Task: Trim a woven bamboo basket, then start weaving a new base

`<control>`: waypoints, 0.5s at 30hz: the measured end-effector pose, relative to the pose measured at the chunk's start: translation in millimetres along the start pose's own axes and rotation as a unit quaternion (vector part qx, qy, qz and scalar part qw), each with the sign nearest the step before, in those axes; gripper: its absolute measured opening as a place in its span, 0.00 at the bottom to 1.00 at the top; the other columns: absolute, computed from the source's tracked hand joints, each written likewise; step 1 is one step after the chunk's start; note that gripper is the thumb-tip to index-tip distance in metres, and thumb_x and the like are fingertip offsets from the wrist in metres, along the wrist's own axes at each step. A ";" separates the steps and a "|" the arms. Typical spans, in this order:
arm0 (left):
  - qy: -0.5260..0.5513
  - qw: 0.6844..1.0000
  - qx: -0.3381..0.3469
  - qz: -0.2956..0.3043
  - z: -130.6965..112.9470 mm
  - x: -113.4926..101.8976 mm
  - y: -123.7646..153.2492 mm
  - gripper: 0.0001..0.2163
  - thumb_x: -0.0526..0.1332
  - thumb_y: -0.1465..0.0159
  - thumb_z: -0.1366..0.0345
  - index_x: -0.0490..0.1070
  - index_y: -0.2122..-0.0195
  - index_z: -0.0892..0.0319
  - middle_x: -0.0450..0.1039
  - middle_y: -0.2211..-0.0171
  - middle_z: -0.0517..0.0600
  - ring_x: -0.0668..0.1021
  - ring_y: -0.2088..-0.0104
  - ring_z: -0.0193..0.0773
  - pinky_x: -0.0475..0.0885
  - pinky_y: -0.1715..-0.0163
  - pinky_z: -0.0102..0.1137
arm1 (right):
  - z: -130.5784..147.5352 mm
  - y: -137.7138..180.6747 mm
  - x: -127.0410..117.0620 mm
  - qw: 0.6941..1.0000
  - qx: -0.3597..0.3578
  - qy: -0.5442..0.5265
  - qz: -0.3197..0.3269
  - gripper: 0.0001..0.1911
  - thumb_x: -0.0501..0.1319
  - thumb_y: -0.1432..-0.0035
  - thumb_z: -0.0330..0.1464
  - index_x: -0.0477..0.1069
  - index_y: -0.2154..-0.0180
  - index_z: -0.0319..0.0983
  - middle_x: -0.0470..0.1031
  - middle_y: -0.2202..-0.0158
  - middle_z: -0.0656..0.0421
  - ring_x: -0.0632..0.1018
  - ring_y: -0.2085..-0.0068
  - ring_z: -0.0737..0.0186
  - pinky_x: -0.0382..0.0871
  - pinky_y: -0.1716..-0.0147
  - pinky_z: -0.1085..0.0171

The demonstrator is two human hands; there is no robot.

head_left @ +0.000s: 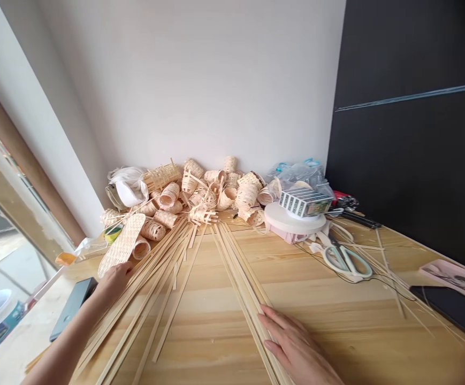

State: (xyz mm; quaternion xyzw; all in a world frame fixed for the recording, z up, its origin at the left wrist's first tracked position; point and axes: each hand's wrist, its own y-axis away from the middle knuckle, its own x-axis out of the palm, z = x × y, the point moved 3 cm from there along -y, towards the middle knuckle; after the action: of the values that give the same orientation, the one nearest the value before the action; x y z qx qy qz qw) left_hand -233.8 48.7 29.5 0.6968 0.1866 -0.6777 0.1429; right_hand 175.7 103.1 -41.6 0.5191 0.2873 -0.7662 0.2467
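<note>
My left hand (114,280) reaches forward at the left and closes on the near end of a flat woven bamboo mat (122,243). My right hand (292,345) lies flat with fingers stretched out on a bundle of long bamboo strips (238,267) near the front edge. A second spread of bamboo strips (155,283) fans across the wooden table (304,299) between the two hands.
A heap of small woven baskets (200,195) fills the back against the wall. Scissors (344,260), a white round stand (292,222) with a box on it, a dark phone (71,306) at left, and a pink card (457,278) at right lie around.
</note>
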 end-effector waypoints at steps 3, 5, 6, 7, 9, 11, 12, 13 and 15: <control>0.029 0.999 -0.014 0.025 11.4 -4.9 6.2 0.06 0.53 0.45 0.67 0.60 0.79 0.57 0.66 0.81 0.44 0.71 0.78 0.35 0.60 0.77 0.26 | 1.6 1.1 -4.5 1.000 0.008 -0.011 -0.012 0.21 0.53 0.48 0.27 0.69 0.52 0.36 0.68 0.48 0.51 0.70 0.49 0.56 0.65 0.50 0.58; 0.067 0.994 -0.046 0.070 20.9 -9.3 11.3 0.07 0.51 0.44 0.66 0.58 0.79 0.56 0.62 0.86 0.41 0.68 0.84 0.33 0.59 0.81 0.25 | 3.3 1.9 -9.5 1.000 0.009 -0.020 -0.023 0.21 0.53 0.49 0.27 0.69 0.52 0.37 0.68 0.48 0.52 0.69 0.48 0.56 0.65 0.50 0.58; 0.083 0.991 -0.057 0.093 26.1 -11.9 14.0 0.08 0.51 0.44 0.65 0.56 0.79 0.56 0.60 0.88 0.40 0.67 0.86 0.32 0.59 0.82 0.25 | 4.4 2.3 -12.7 0.999 0.011 -0.023 -0.026 0.21 0.53 0.48 0.27 0.69 0.52 0.37 0.68 0.48 0.52 0.69 0.48 0.56 0.64 0.50 0.58; 0.094 0.987 -0.065 0.110 31.8 -15.1 16.7 0.09 0.50 0.44 0.64 0.55 0.80 0.56 0.58 0.90 0.39 0.65 0.87 0.31 0.59 0.83 0.24 | 5.6 2.8 -16.1 0.999 0.011 -0.025 -0.026 0.21 0.53 0.48 0.27 0.69 0.52 0.38 0.67 0.48 0.53 0.69 0.48 0.57 0.64 0.49 0.59; 0.101 0.985 -0.066 0.127 45.0 -22.3 20.9 0.11 0.51 0.45 0.61 0.52 0.82 0.57 0.55 0.92 0.37 0.64 0.88 0.30 0.59 0.82 0.24 | 8.5 3.4 -23.9 0.999 0.016 -0.030 -0.022 0.20 0.52 0.48 0.27 0.69 0.52 0.38 0.67 0.47 0.53 0.69 0.48 0.57 0.64 0.49 0.59; 0.109 0.984 -0.056 0.129 60.0 -29.2 23.5 0.15 0.51 0.47 0.54 0.50 0.83 0.58 0.55 0.93 0.37 0.63 0.88 0.29 0.59 0.81 0.24 | 12.3 3.0 -33.1 0.999 0.019 -0.031 -0.016 0.20 0.52 0.47 0.28 0.68 0.51 0.38 0.66 0.47 0.53 0.69 0.48 0.57 0.63 0.49 0.58; 0.118 0.983 -0.052 0.127 67.4 -31.7 24.2 0.17 0.50 0.49 0.50 0.50 0.83 0.58 0.56 0.93 0.37 0.63 0.87 0.29 0.59 0.81 0.24 | 14.7 2.2 -38.3 0.999 0.021 -0.032 -0.015 0.20 0.52 0.46 0.28 0.68 0.51 0.38 0.66 0.47 0.53 0.68 0.48 0.57 0.63 0.49 0.58; 0.131 0.983 -0.046 0.120 74.0 -33.7 24.6 0.20 0.49 0.51 0.45 0.51 0.83 0.58 0.57 0.93 0.37 0.63 0.86 0.30 0.59 0.81 0.24 | 17.6 1.2 -43.8 0.999 0.020 -0.033 -0.017 0.20 0.52 0.46 0.28 0.68 0.51 0.38 0.67 0.47 0.53 0.68 0.47 0.57 0.63 0.49 0.58; 0.151 0.981 -0.063 0.104 85.9 -33.8 24.8 0.25 0.45 0.57 0.37 0.51 0.83 0.58 0.58 0.93 0.37 0.64 0.85 0.31 0.59 0.81 0.24 | 25.8 -0.4 -56.1 0.999 0.014 -0.045 -0.027 0.20 0.52 0.47 0.27 0.69 0.52 0.39 0.67 0.48 0.54 0.69 0.48 0.58 0.63 0.49 0.59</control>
State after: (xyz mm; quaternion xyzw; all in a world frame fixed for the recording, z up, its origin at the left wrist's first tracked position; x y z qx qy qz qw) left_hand -299.4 -14.4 58.4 0.7960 0.1749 -0.5332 0.2269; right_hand 177.6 89.9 18.7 0.4794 0.2790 -0.7992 0.2315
